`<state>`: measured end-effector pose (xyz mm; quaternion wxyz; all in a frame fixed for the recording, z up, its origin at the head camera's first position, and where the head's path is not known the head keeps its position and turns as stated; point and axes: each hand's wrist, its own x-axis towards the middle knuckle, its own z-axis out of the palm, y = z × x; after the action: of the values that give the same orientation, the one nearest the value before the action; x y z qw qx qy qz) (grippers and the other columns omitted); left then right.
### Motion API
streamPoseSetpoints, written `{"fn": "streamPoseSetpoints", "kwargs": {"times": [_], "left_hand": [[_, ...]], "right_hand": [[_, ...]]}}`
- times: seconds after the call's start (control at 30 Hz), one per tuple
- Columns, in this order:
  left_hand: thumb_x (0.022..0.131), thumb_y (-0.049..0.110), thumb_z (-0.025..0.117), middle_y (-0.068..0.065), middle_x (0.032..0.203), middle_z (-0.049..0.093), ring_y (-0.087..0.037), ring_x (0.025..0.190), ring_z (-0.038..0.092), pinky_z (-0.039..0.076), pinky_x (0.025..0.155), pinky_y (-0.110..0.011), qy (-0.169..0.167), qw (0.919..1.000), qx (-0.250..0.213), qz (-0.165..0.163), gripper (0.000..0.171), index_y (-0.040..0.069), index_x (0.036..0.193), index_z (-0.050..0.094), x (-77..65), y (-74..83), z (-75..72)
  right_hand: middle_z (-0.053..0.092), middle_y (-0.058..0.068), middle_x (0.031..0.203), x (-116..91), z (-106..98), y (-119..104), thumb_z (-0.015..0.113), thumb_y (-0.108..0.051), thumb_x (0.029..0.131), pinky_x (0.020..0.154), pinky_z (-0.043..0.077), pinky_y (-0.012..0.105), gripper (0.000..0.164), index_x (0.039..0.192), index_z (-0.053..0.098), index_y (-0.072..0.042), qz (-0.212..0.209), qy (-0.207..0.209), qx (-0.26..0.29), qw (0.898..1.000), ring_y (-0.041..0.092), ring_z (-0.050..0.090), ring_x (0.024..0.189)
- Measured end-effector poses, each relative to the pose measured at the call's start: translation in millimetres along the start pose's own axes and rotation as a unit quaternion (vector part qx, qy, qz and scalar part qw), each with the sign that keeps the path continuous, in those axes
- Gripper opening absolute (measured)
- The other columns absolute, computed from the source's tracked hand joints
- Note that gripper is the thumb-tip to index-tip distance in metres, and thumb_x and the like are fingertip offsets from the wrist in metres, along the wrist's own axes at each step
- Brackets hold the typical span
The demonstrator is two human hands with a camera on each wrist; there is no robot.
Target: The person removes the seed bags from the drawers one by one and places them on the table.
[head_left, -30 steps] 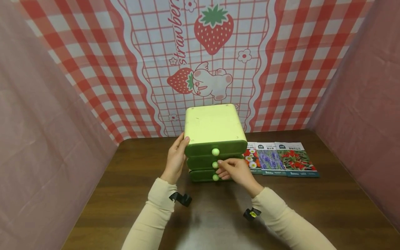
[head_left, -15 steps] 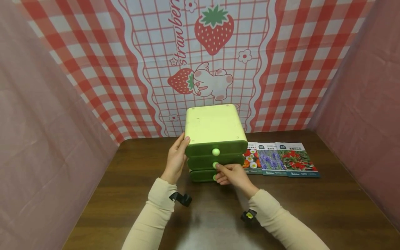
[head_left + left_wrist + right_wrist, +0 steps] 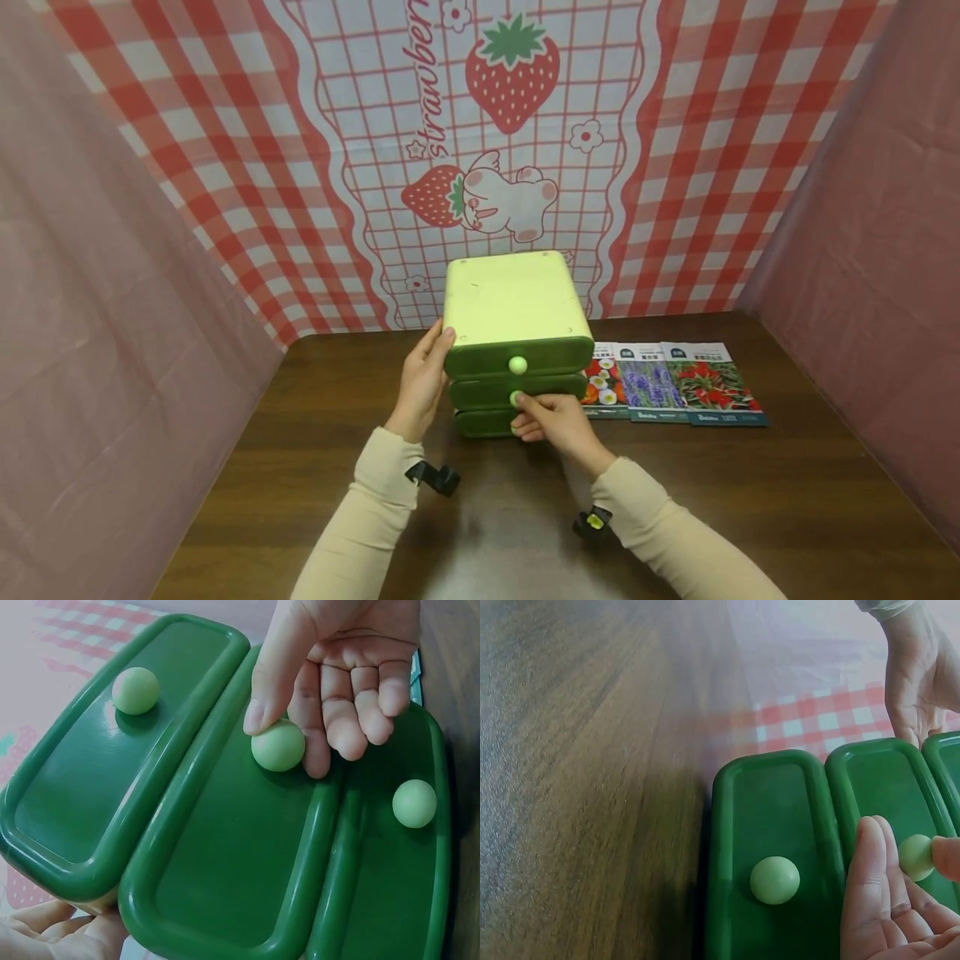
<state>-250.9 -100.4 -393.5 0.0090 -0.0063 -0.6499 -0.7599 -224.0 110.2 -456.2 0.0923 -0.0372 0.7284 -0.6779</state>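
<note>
A small drawer cabinet [image 3: 510, 296] has a pale yellow-green top and three dark green drawers with round light green knobs. My left hand [image 3: 422, 379] rests against its left side, thumb at the upper front corner, fingers extended along the side. With thumb and index finger, my right hand [image 3: 558, 423] pinches the middle knob [image 3: 278, 746]; its other fingers stand off below the knob. The top knob [image 3: 517, 365] is untouched. In the right wrist view the bottom knob [image 3: 775, 880] shows beside the right hand's fingers.
Three flower-picture packets [image 3: 652, 383] overlap on the brown wooden table [image 3: 750, 475], right of the cabinet. A red-checked strawberry cloth [image 3: 517, 192] hangs behind, and pink curtains stand at both sides. A black camera mount is on each wrist.
My right hand has shifted slightly left and toward me, its fingertips closing on the middle knob. The middle drawer's front sits slightly lower in the head view. The left hand stays in place.
</note>
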Motion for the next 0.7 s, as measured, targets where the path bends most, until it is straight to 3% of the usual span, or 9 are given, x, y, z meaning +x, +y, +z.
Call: {"fn": "streamPoseSetpoints", "kwargs": {"times": [0.07,0.2,0.27,0.5,0.6,0.7], "left_hand": [[0.098,0.046,0.055,-0.002,0.157,0.036,-0.018,0.124,0.050,0.049,0.078,-0.025,0.000,1.0000,0.001,-0.002,0.065,0.020,0.154,0.034,0.0,-0.3,-0.4],[0.098,0.046,0.056,-0.002,0.159,0.033,-0.022,0.138,0.042,0.046,0.105,-0.039,-0.005,1.0000,-0.006,-0.001,0.066,0.020,0.154,0.033,0.4,-1.3,-0.4],[0.098,0.045,0.056,-0.003,0.158,0.033,-0.023,0.140,0.041,0.042,0.110,-0.041,-0.009,0.9999,-0.012,0.001,0.065,0.020,0.154,0.033,1.3,-1.9,-0.7],[0.100,0.041,0.055,-0.005,0.153,0.041,-0.016,0.117,0.058,0.054,0.087,-0.023,-0.020,0.9993,-0.032,0.005,0.062,0.019,0.154,0.033,3.4,-2.9,-2.2],[0.100,0.041,0.054,-0.006,0.152,0.042,-0.017,0.117,0.058,0.053,0.091,-0.027,-0.024,0.9993,-0.028,0.006,0.062,0.019,0.154,0.033,3.5,-2.7,-2.8],[0.100,0.042,0.054,-0.005,0.155,0.039,-0.022,0.127,0.052,0.048,0.102,-0.038,-0.029,0.9995,-0.013,0.003,0.062,0.020,0.154,0.033,3.1,-2.0,-4.0]], "right_hand": [[0.074,0.014,0.078,-2,0,0,0.064,-0.034,0.096,0.072,0.061,0.045,0.048,0.103,0.070,0.013,0.000,-0.001,0.001,1.000,0.017,0.072,0.068],[0.074,0.017,0.080,-5,0,-1,0.063,-0.031,0.097,0.072,0.061,0.045,0.046,0.104,0.070,0.014,0.001,-0.001,-0.002,1.000,0.016,0.071,0.067],[0.074,0.017,0.080,-8,1,-2,0.063,-0.030,0.097,0.070,0.061,0.043,0.045,0.105,0.070,0.014,0.001,-0.002,-0.002,1.000,0.015,0.071,0.066],[0.074,0.014,0.078,-24,2,-2,0.065,-0.036,0.094,0.069,0.061,0.042,0.050,0.104,0.070,0.014,0.002,-0.007,-0.017,1.000,0.021,0.072,0.068],[0.074,0.014,0.078,-33,2,-1,0.065,-0.037,0.094,0.069,0.061,0.042,0.052,0.105,0.069,0.014,0.005,-0.009,-0.021,1.000,0.022,0.072,0.069],[0.074,0.014,0.078,-42,3,-2,0.066,-0.036,0.094,0.068,0.061,0.041,0.051,0.107,0.069,0.013,0.007,-0.008,-0.016,1.000,0.020,0.072,0.068]]}}
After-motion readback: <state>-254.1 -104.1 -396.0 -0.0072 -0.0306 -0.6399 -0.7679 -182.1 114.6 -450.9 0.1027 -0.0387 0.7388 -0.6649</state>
